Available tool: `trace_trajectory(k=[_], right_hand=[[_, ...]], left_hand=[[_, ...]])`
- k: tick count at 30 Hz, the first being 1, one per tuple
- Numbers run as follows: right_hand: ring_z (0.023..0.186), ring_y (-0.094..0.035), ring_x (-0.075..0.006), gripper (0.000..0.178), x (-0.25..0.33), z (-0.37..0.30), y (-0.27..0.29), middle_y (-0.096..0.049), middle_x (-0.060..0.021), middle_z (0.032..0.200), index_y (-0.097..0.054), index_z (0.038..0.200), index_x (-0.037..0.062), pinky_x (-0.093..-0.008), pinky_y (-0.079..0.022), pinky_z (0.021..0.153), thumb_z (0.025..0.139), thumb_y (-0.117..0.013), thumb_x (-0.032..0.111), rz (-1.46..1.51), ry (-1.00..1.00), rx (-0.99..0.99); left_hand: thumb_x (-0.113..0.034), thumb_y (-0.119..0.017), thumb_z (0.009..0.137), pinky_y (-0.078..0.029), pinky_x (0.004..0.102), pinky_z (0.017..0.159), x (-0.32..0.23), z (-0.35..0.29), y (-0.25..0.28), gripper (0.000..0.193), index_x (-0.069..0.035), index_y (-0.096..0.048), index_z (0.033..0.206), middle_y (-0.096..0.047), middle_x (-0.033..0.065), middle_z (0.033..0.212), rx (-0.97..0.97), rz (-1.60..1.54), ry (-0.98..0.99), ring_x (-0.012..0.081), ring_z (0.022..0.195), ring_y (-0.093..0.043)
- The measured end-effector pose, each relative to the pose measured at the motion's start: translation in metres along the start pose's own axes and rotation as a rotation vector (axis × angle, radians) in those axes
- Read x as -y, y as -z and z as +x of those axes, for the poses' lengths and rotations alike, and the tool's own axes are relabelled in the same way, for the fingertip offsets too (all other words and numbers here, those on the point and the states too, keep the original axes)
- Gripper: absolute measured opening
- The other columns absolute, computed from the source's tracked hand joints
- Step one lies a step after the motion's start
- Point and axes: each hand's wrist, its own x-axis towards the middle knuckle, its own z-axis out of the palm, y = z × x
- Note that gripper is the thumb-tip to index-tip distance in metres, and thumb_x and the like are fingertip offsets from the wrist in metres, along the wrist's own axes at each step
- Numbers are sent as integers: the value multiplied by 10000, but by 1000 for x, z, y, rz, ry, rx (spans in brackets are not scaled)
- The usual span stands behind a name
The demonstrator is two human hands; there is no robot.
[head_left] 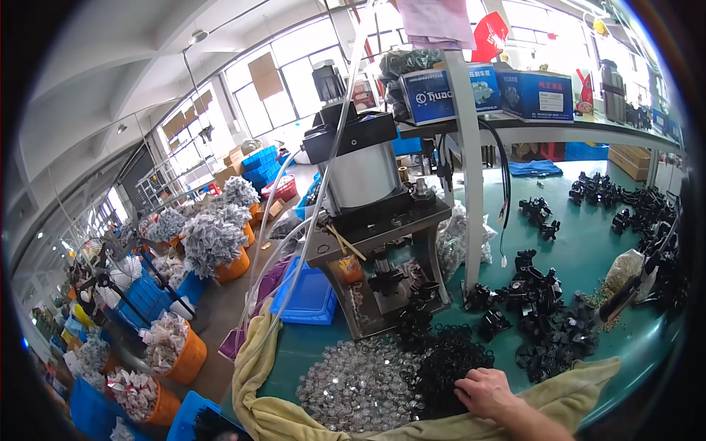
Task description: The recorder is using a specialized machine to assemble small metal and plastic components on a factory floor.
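My right hand reaches in from the lower right, its fingers curled down at the near edge of a heap of small black rings. Whatever is between the fingertips is too small to make out. Left of the rings, touching them, spreads a heap of clear, shiny round parts. Behind both heaps stands a bench press with a silver cylinder, and a black part sits under its head. Black moulded brackets are piled to the right. My left hand does not show clearly anywhere.
A yellow-green towel lines the near table edge. A blue lidded box lies left of the press. A shelf post and hanging black cables rise behind. A bag of granules stands right; orange tubs fill the floor left.
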Motion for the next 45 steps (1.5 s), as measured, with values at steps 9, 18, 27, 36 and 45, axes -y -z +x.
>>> trace_trajectory(k=[9,18,27,36,45], right_hand=[[616,-612,-242,100,8,4,0,-611,-55,682,-712,844,95,-349,-502,543,750,-729,124,156,-98,-150],[575,-603,-244,112,6,-1,7,-613,-83,674,-710,867,41,-320,-482,522,760,-677,36,295,-180,-236],[613,-558,-126,37,8,-1,2,-621,-95,698,-641,808,-15,-270,-442,572,778,-642,6,447,-406,-238],[644,-444,-32,115,-13,-6,-12,-565,10,785,-550,875,62,-180,-352,570,962,-482,96,800,-416,-201],[697,-513,-84,111,66,24,42,-599,-55,851,-561,895,28,-209,-420,626,942,-462,44,913,-270,-107]], left_hand=[[-161,-525,827,-344,413,1098,88,-284,-75,544,-115,-475,1367,-394,211,1440,1139,602,101,365,1324,-383],[-189,-456,956,-458,452,933,84,-258,-82,386,-50,-483,1314,-590,153,1186,750,382,211,311,1096,-564],[-97,-502,852,-411,457,1028,49,-209,-34,450,-112,-538,1300,-507,187,1339,828,144,361,362,1229,-483],[24,-637,839,-519,277,809,48,-204,10,159,-62,-648,973,-654,25,966,77,-626,905,126,881,-617],[-36,-627,868,-571,410,803,-53,-108,35,223,-39,-591,1088,-652,104,1017,-132,-1213,884,241,947,-660]])
